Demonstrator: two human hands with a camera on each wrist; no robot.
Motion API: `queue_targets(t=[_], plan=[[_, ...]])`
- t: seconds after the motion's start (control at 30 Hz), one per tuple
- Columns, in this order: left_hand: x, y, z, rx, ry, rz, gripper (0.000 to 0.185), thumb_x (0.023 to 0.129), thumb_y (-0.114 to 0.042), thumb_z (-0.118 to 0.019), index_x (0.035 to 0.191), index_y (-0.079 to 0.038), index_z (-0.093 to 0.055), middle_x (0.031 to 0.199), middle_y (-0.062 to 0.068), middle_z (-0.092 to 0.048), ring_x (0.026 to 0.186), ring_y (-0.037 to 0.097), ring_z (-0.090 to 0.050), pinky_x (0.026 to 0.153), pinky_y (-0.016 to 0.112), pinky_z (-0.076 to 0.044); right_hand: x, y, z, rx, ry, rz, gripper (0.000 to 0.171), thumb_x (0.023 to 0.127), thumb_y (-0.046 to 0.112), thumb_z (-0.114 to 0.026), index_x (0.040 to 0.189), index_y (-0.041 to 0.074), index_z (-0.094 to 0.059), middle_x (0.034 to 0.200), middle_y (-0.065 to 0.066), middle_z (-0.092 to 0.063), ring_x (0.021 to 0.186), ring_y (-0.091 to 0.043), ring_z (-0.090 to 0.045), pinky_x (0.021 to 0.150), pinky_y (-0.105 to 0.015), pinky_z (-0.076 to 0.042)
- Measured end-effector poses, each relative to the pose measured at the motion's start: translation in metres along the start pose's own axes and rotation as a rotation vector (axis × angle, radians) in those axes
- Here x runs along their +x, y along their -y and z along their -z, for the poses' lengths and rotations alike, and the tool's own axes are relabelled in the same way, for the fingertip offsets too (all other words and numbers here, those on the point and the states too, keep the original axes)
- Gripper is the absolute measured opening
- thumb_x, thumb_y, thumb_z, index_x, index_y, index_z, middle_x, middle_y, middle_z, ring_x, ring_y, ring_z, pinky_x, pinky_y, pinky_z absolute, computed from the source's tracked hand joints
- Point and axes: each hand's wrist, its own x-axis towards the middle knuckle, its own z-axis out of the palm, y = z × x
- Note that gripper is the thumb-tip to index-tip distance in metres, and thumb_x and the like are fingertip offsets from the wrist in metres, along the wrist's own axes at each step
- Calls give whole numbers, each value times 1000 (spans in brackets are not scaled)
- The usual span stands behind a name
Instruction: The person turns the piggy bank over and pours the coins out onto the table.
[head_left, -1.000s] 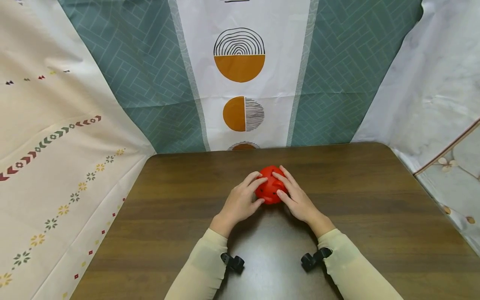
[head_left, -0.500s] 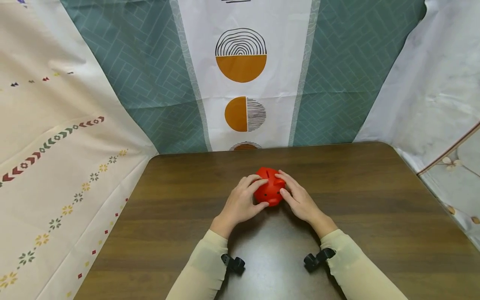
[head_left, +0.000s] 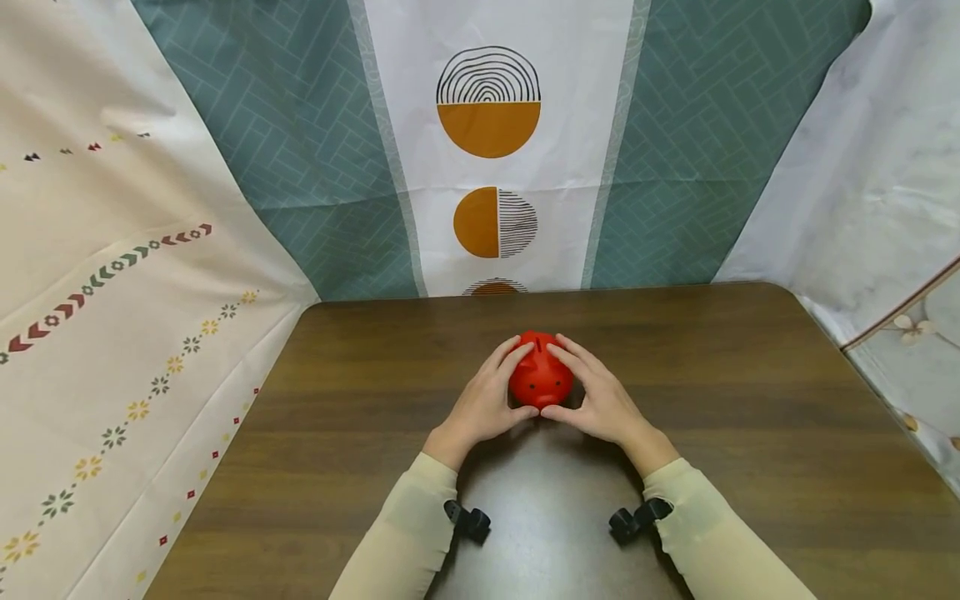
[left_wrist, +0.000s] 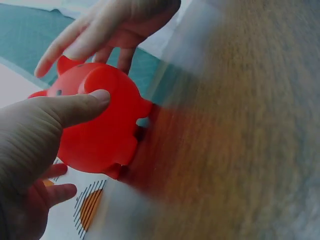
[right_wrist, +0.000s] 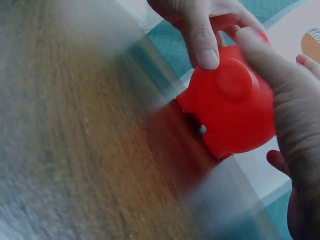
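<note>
A red piggy bank (head_left: 542,377) stands upright on the wooden table, its snout and two dark eyes toward me and a coin slot on top. My left hand (head_left: 480,404) curves round its left side, fingertips near the ear and thumb in front by the snout. On the other side, my right hand (head_left: 609,406) cups it the same way, and the two thumb tips almost meet. Both wrist views show the piggy bank (left_wrist: 105,135) with its feet on the table. Part of its sides is hidden behind the fingers.
The brown wooden table (head_left: 360,392) extends to both sides. Behind it hangs a teal and white patterned cloth (head_left: 307,150), and patterned light cloths drape at left and right. A black wrist camera (head_left: 472,525) sits on each sleeve.
The piggy bank has turned slightly so that its face points more squarely toward me. My right hand has shifted its fingers and brought its thumb down in front, near the left thumb.
</note>
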Motion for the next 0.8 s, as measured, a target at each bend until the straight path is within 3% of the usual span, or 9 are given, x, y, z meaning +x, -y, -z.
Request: queue_targets(t=[0.2,0.33,0.53,0.8], plan=[[-1,3,-2,-96,66,115,99,75,-31,-83,152,-33,-20,156,12,-20,131,32,-44,98,49,-45,2,0,0,-44,38,28,100,69,42,-85,151,20,-32,153,-2,-33,134,-26,-39,97,-54,-44],[0,3,-3,-129,72,145,99,75,-31,-82,151,-37,-19,157,8,-18,132,31,-42,99,48,-45,4,-2,1,-54,37,40,100,70,35,-86,151,19,-31,154,-2,-33,135,-27,-39,99,-52,-44],[0,3,-4,-135,73,155,99,75,-32,-83,151,-38,-20,157,4,-19,132,28,-42,100,46,-44,3,-5,-1,-36,17,24,102,70,30,-87,152,19,-28,153,-1,-34,134,-27,-41,98,-51,-45],[0,5,-4,-159,40,112,97,75,-30,-83,151,-34,-23,156,6,-22,131,29,-44,99,48,-45,2,-2,-3,-31,-17,46,98,71,29,-87,151,17,-32,151,-1,-38,132,-26,-42,98,-51,-45]])
